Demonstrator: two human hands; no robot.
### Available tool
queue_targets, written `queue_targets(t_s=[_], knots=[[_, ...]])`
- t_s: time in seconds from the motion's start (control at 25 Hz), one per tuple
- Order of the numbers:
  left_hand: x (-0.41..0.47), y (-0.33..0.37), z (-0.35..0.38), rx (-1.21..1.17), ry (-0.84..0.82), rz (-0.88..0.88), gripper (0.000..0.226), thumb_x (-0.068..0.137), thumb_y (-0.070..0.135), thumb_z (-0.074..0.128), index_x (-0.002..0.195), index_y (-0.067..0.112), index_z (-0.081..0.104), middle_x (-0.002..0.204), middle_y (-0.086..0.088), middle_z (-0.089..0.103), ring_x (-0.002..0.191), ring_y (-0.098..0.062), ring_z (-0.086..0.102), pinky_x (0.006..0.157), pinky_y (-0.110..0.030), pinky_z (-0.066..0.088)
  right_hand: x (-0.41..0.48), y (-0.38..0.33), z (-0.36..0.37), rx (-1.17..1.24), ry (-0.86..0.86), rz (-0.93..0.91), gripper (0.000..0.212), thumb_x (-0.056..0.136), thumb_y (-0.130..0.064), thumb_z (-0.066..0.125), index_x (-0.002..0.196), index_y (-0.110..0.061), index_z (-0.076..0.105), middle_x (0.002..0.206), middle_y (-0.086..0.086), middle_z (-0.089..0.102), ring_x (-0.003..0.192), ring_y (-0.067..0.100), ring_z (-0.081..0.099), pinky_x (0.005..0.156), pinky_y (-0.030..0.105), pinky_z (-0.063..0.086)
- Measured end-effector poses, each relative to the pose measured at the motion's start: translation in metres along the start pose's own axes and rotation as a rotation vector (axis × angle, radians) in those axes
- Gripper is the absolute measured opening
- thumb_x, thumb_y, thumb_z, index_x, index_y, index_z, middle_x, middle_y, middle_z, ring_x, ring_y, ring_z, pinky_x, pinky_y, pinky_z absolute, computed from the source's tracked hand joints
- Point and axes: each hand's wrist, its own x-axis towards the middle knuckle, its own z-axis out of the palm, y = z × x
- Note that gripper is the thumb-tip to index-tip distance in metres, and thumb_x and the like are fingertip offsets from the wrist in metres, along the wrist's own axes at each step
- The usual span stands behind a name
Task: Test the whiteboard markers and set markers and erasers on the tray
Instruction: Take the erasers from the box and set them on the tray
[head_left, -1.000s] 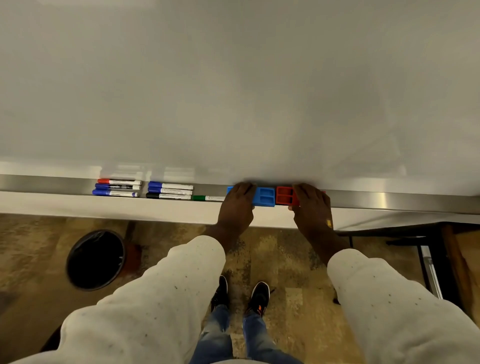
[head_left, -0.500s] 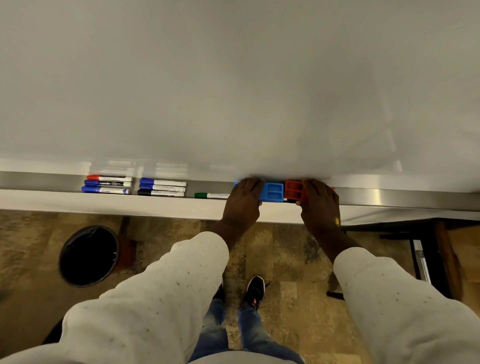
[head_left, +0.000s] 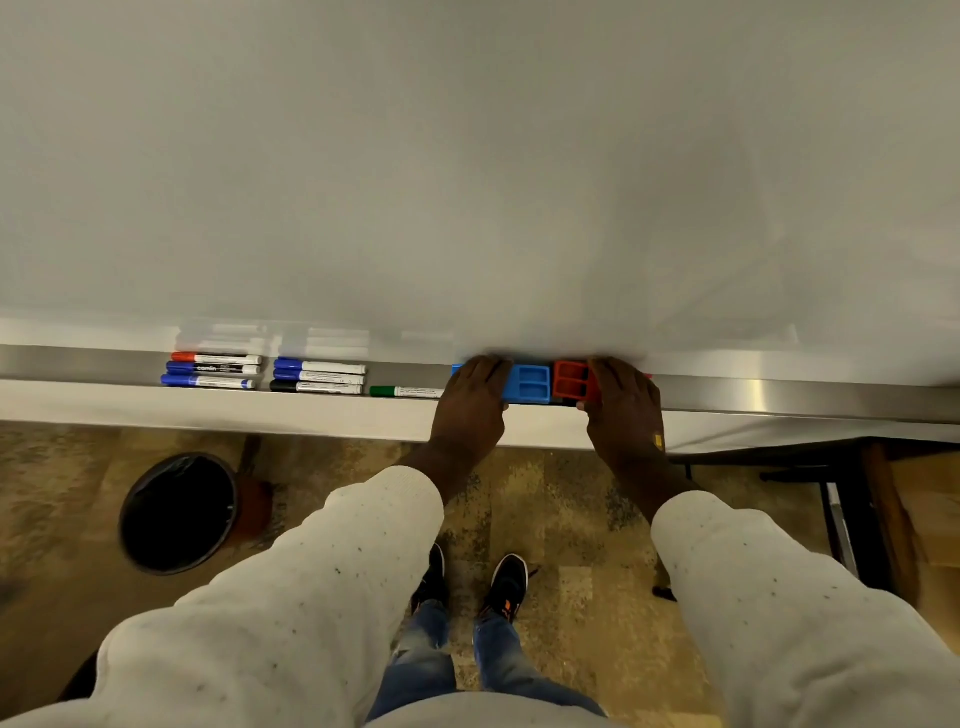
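Observation:
A blue eraser (head_left: 529, 383) and a red eraser (head_left: 570, 378) lie side by side on the metal tray (head_left: 779, 395) under the whiteboard (head_left: 467, 182). My left hand (head_left: 470, 402) grips the blue eraser's left end. My right hand (head_left: 623, 405) grips the red eraser's right end. Left of them on the tray lies a green marker (head_left: 405, 391), then a group of two blue and one black marker (head_left: 318, 376), then a red, a dark blue and a blue marker (head_left: 213, 369).
A black waste bin (head_left: 176, 512) stands on the floor below the tray at left. A dark table frame (head_left: 852, 499) is at the right. My feet (head_left: 475, 579) are close to the wall.
Both hands and the two erasers have stayed in place on the tray, hands gripping their outer ends. The view has shifted slightly.

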Motion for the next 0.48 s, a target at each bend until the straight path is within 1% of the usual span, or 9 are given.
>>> queue_targets(t_s=[0.32,0.48], knots=[[0.008,0.03,0.014,-0.041,-0.008,0.004,0.06,0.079,0.008,0.073,0.135,0.007,0.052,0.133,-0.012,0.055,0.127,-0.031,0.047,0.109,-0.042,0.037,-0.003,0.027,-0.016,-0.035,0.024,-0.005,0.068,0.072,-0.012,0.081,0.134,-0.014,0.052,0.13,0.01,0.056,0.123,0.032,0.049,0.105,0.048,0.037],[0.007,0.028,0.023,-0.031,0.003,-0.034,0.06,0.078,0.005,0.073,0.135,0.007,0.052,0.134,-0.012,0.054,0.128,-0.031,0.046,0.109,-0.041,0.036,-0.001,0.029,-0.011,-0.011,-0.014,-0.003,0.066,0.074,-0.016,0.08,0.134,-0.014,0.052,0.132,0.009,0.055,0.124,0.033,0.049,0.105,0.048,0.037]])
